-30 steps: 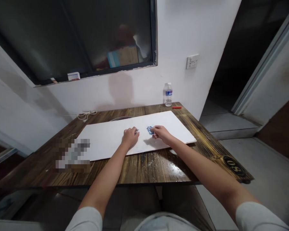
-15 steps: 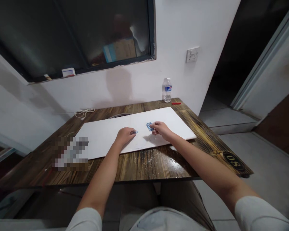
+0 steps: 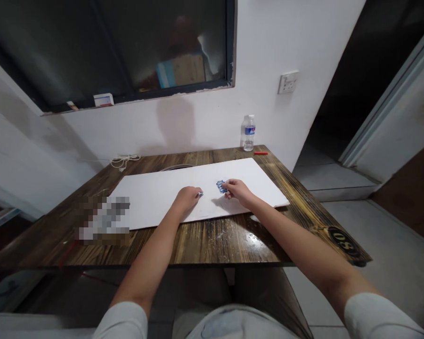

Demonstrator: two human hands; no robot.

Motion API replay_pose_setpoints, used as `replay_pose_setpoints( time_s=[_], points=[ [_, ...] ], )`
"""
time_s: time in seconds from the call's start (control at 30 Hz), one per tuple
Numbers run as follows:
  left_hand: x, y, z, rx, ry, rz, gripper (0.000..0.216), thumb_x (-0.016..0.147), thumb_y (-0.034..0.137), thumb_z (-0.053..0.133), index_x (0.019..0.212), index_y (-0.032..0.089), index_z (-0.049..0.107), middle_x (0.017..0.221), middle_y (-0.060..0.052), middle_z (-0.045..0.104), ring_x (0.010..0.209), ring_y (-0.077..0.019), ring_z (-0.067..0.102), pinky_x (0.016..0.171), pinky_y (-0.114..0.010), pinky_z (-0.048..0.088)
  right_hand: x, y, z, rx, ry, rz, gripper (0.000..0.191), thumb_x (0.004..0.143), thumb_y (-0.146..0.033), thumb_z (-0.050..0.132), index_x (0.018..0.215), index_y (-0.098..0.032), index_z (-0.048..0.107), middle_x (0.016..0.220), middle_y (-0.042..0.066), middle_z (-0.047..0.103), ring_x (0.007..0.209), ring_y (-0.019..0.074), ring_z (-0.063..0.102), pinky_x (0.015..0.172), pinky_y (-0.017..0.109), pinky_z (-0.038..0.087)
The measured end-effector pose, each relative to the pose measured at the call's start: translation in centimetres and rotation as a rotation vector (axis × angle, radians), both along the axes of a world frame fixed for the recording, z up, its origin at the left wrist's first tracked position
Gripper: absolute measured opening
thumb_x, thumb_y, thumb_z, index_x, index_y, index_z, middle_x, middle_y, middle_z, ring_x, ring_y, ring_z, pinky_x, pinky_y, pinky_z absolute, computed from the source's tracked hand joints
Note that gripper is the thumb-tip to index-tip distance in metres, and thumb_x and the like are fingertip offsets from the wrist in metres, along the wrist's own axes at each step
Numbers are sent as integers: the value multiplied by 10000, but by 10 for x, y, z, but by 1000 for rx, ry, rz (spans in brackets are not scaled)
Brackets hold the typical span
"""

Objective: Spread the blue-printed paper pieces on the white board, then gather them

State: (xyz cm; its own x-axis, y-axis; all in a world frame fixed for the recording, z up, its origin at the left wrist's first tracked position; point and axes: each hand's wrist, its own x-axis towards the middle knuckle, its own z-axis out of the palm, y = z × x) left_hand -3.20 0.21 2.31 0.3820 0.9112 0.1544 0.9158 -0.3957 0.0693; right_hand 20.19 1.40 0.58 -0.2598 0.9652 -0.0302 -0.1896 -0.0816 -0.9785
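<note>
A large white board (image 3: 155, 197) lies on a dark wooden table (image 3: 212, 240). My left hand (image 3: 186, 197) rests on the board with its fingers curled, pinching a tiny blue piece (image 3: 199, 193) at the fingertips. My right hand (image 3: 236, 190) is a little to the right, its fingers closed on a small cluster of blue pieces (image 3: 221, 186) held just above the board. The two hands are a short gap apart.
A water bottle (image 3: 248, 133) and a red pen (image 3: 260, 153) stand at the table's far right by the wall. A white cable (image 3: 124, 161) lies at the far left. A blurred patch (image 3: 104, 221) covers something on the left. An open doorway is to the right.
Both hands have stayed almost in place on the board; the left hand's fingers have closed tighter over the small blue piece. The view has shifted slightly.
</note>
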Motion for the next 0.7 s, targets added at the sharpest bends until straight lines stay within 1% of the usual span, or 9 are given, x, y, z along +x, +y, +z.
replay_pose_setpoints(
  time_s=[0.13,0.23,0.4,0.53,0.6,0.7],
  points=[
    [1,0,-1,12,30,12,298,853,169,494,1037,216,724,977,-78,737,915,-225,657,812,-312,468,0,2,-3,4,-2,4,315,692,-361,794,662,-170,544,438,-33,520,398,98,506,413,208,380],
    [2,0,-2,30,41,25,294,859,167,487,1039,213,714,993,-81,730,932,-226,653,819,-313,467,-1,2,-4,6,-8,0,300,697,-357,787,670,-171,553,441,-31,525,402,100,507,419,210,383],
    [7,-2,-6,57,40,102,261,831,123,506,972,209,708,987,-91,709,950,-244,640,821,-331,463,0,2,-5,11,-11,3,289,700,-350,778,667,-174,550,438,-36,513,403,101,504,425,213,381],
    [8,-2,-9,74,34,155,245,825,110,515,928,215,711,978,-78,699,948,-233,624,806,-328,467,0,2,-6,4,-8,-1,308,684,-363,787,661,-178,542,440,-41,502,411,106,507,427,219,382],
    [8,-2,-8,115,-2,166,205,835,131,538,889,215,716,941,-73,696,940,-234,611,808,-338,470,0,1,-5,-1,-5,-1,319,671,-370,794,660,-178,540,445,-40,504,415,107,511,428,220,381],
    [7,-3,-4,277,-143,124,154,845,164,581,869,217,723,928,-75,676,953,-243,584,847,-368,471,0,0,-5,-7,5,8,334,652,-385,805,663,-179,541,459,-38,516,419,106,511,438,225,392]
  ],
)
